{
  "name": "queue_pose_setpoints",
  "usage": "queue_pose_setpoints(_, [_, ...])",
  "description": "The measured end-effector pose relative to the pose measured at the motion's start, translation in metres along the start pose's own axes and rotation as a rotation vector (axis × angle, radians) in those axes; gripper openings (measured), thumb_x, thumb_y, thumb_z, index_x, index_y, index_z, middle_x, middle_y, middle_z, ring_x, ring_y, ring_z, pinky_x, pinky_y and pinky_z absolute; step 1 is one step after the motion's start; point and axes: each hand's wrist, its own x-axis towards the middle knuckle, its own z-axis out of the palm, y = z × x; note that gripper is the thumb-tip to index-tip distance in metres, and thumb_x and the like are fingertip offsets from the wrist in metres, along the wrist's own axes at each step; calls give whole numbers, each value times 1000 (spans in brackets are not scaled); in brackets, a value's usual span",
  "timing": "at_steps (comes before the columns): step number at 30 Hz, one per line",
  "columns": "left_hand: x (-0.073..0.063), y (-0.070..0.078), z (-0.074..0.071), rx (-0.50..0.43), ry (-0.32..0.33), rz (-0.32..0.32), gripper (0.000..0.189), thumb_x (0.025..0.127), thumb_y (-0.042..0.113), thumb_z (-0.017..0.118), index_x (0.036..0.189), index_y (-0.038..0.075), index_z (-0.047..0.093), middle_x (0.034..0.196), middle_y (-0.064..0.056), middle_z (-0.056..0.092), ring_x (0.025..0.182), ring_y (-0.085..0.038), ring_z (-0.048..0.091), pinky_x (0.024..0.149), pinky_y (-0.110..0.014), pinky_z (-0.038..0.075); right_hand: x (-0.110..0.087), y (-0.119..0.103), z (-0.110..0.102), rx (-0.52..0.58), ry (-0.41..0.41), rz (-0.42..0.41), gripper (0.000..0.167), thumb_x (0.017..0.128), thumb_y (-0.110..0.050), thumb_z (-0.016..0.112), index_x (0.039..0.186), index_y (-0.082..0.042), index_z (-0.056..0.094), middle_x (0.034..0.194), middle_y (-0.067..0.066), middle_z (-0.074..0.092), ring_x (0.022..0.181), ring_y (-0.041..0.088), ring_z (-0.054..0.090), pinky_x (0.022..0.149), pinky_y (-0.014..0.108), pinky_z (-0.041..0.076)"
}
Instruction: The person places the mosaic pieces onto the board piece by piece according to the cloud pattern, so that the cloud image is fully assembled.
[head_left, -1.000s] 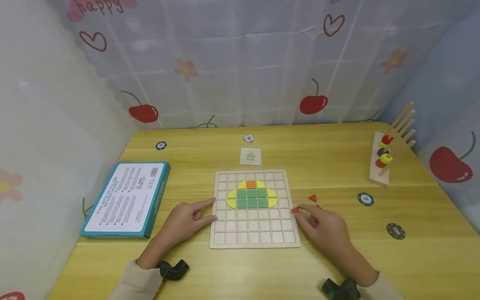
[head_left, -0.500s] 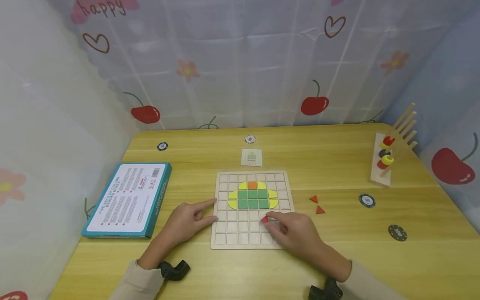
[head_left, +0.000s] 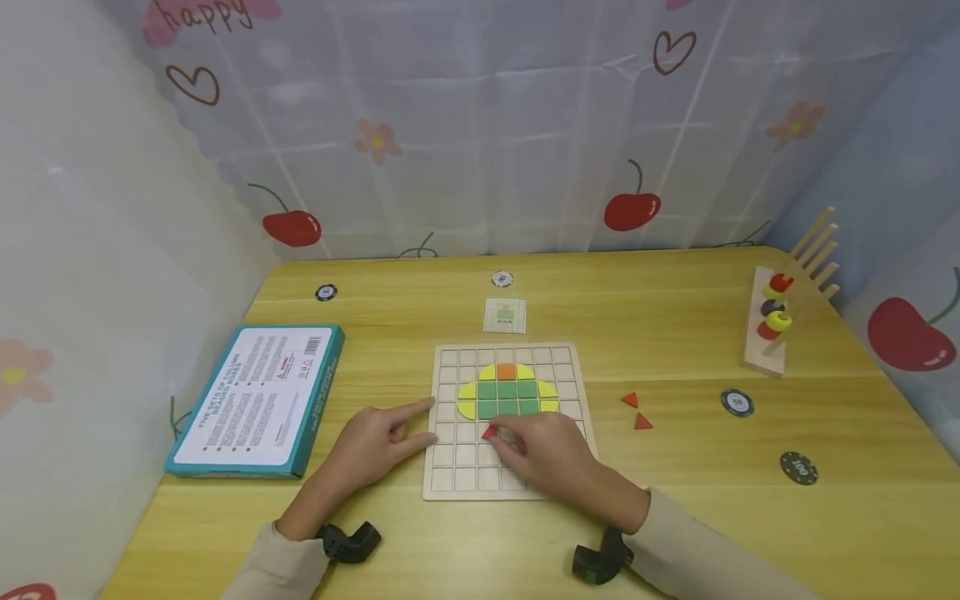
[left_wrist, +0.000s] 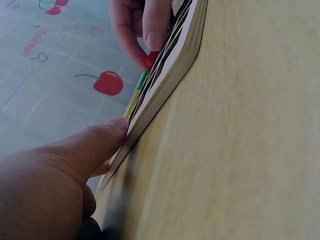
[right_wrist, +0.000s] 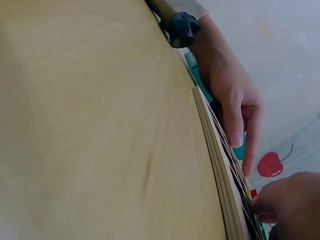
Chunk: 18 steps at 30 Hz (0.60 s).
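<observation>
A wooden grid board [head_left: 444,478] lies mid-table, holding green squares [head_left: 507,389], yellow rounded tiles [head_left: 467,409] and one orange square [head_left: 506,372]. My right hand [head_left: 551,454] pinches a red triangle tile [head_left: 489,432] between thumb and forefinger, low over a cell just below the green squares. The left wrist view shows this red tile [left_wrist: 151,59] partly covered by fingertips. My left hand [head_left: 375,446] rests at the board's left edge, thumb and forefinger extended and touching it. Two more red triangles [head_left: 631,400] lie on the table right of the board.
Behind the board lies a small pattern card [head_left: 505,316]. A teal-edged box [head_left: 255,400] lies at left, a wooden peg stand [head_left: 765,350] with coloured beads at right. Several poker chips [head_left: 737,403] are scattered about. Printed curtains [head_left: 480,125] enclose the table.
My right hand has carried the red triangle tile leftward from the board's right edge to a cell under the green squares. The left hand has stayed at the left edge.
</observation>
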Motion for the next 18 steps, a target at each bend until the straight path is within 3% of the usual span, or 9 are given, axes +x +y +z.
queue_pose_setpoints(11, [0, 1, -1, -2, -3, -1, 54, 91, 52, 74, 137, 24, 68, 53, 17, 36, 48, 2, 27, 48, -22, 28, -1, 3, 4, 24, -11, 17, 18, 93, -27, 75, 108, -20, 81, 53, -20, 33, 49, -5, 28, 46, 19, 22])
queue_pose_setpoints(18, [0, 2, 0, 1, -4, -3, 53, 91, 51, 74, 137, 25, 68, 53, 17, 36, 48, 1, 27, 48, -22, 27, -4, 6, 2, 34, -16, -26, 21, 93, -27, 75, 112, -21, 81, 53, -21, 33, 50, -3, 31, 46, 19, 24])
